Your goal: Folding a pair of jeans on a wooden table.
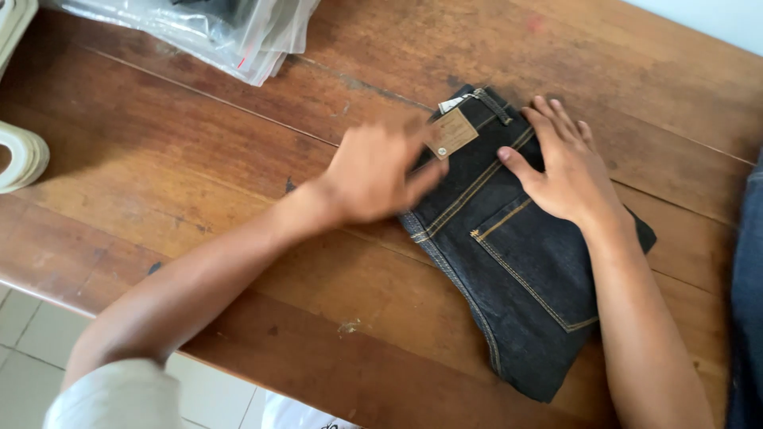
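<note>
Denim on the counter (199,159): a pair of dark folded jeans (517,270) lies flat on the worn brown wood, and both hands are on it. Its long axis runs on a diagonal, waistband end pointing away from the person and slightly left, folded leg end pointing back toward the near right edge. Left hand (373,171) is blurred, open with fingers loosely extended, resting at the waistband's left corner, fingertips just beside the tan leather patch (453,133). Right hand (566,171) is open too, palm down, fingers spread flat across the upper part of the jeans, thumb angled toward the left hand. Below the right wrist sits the back pocket (528,270) with yellow stitching. Beyond the left hand, well apart, lie clear plastic bags (230,36); far off to its left, a stack of pale rings (20,155).
</note>
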